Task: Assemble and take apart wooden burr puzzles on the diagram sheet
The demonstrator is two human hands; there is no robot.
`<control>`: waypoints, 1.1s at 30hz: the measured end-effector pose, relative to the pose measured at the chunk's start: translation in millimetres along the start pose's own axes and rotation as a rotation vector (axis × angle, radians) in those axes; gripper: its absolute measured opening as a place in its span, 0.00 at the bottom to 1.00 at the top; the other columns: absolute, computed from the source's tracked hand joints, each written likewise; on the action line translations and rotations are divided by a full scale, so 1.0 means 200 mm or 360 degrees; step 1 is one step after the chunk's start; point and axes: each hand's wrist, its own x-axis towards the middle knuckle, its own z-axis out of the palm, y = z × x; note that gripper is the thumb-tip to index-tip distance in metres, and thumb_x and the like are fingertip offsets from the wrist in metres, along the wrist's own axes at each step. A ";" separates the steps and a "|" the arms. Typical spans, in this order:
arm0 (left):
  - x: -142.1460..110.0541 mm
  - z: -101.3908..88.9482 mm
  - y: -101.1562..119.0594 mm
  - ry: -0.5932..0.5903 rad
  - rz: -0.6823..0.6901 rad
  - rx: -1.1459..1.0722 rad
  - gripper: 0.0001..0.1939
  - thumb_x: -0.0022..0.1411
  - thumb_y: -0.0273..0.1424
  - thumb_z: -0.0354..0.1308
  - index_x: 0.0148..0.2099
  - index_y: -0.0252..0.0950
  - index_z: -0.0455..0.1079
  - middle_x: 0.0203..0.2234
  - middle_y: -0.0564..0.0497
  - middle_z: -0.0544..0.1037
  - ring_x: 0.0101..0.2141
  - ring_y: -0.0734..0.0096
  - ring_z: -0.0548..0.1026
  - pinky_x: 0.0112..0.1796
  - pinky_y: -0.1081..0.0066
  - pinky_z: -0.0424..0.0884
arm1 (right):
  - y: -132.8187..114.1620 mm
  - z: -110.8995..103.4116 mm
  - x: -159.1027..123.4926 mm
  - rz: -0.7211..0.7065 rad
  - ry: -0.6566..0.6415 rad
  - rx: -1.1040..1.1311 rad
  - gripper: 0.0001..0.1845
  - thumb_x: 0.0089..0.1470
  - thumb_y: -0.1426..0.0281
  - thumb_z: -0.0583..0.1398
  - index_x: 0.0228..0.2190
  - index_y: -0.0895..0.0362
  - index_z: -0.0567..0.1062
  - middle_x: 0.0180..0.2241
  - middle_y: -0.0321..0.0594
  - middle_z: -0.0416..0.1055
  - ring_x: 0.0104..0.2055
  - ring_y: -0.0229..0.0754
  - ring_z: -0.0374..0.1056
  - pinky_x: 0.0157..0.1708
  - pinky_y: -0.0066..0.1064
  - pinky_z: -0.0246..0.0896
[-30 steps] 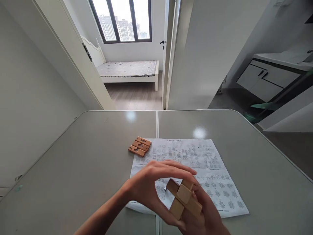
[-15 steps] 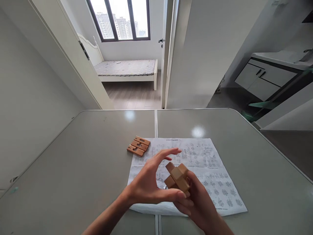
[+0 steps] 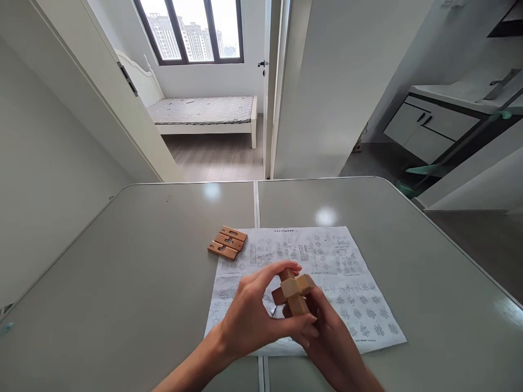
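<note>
Both hands are occupied with one item, a wooden puzzle [image 3: 293, 288] of crossed bars. The left hand [image 3: 253, 311] is curved in a C about it, fingers at the upper end of a bar and thumb near the lower end. The right hand [image 3: 333, 331] grips the same puzzle from the right; some of its fingers are hidden behind the wood and the left thumb. The puzzle is held tilted above the lower middle of a printed sheet [image 3: 335, 264]. The sheet lies creased on the bench [image 3: 122, 288] and carries rows of small diagrams, the lettering too fine to read. Three slats [image 3: 226, 242] of reddish-brown wood lie side by side at the far left corner of the sheet, partly over it and partly over the bench. Cut-outs are visible in the slats. A pale seam [image 3: 256, 204] divides the bench and runs under the sheet. Beyond the bench stands a bed [image 3: 232, 129], with a window [image 3: 210, 30] above it. A white cabinet [image 3: 427, 133] stands at far right
</note>
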 end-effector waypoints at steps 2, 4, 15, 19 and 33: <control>0.00 0.00 -0.01 -0.0020 0.0038 -0.0002 0.35 0.51 0.38 0.79 0.59 0.44 0.72 0.45 0.51 0.85 0.42 0.60 0.84 0.47 0.66 0.79 | 0.00 0.01 -0.02 0.0015 0.0024 0.0009 0.25 0.50 0.46 0.71 0.34 0.56 0.80 0.29 0.39 0.72 0.23 0.34 0.50 0.22 0.26 0.54; 0.00 -0.01 -0.01 -0.0031 0.0093 0.0001 0.36 0.48 0.40 0.80 0.58 0.44 0.73 0.42 0.52 0.86 0.39 0.62 0.84 0.45 0.67 0.80 | 0.01 0.02 -0.02 0.0020 0.0057 0.0017 0.26 0.49 0.46 0.72 0.32 0.56 0.80 0.28 0.37 0.70 0.24 0.34 0.51 0.22 0.26 0.55; 0.06 -0.21 -0.04 0.0230 0.0338 0.0114 0.35 0.54 0.33 0.75 0.61 0.40 0.66 0.49 0.45 0.85 0.46 0.58 0.85 0.43 0.66 0.84 | -0.06 -0.09 0.06 -0.0197 -0.0054 -0.0083 0.28 0.62 0.50 0.65 0.21 0.55 0.64 0.20 0.25 0.46 0.21 0.32 0.35 0.22 0.25 0.51; 0.04 -0.21 -0.14 0.0277 0.0274 0.0478 0.29 0.56 0.35 0.75 0.56 0.40 0.68 0.49 0.46 0.85 0.46 0.58 0.85 0.49 0.62 0.82 | -0.14 -0.12 0.11 -0.0235 -0.0017 -0.0242 0.30 0.66 0.49 0.61 0.21 0.54 0.62 0.20 0.26 0.47 0.22 0.34 0.37 0.23 0.27 0.52; -0.19 -0.32 -0.48 0.0652 0.0085 0.1313 0.28 0.64 0.42 0.69 0.62 0.41 0.67 0.53 0.44 0.82 0.51 0.51 0.81 0.53 0.54 0.77 | -0.23 -0.08 0.43 -0.0174 -0.0163 -0.0640 0.30 0.63 0.45 0.60 0.23 0.53 0.60 0.22 0.28 0.53 0.23 0.34 0.44 0.26 0.29 0.53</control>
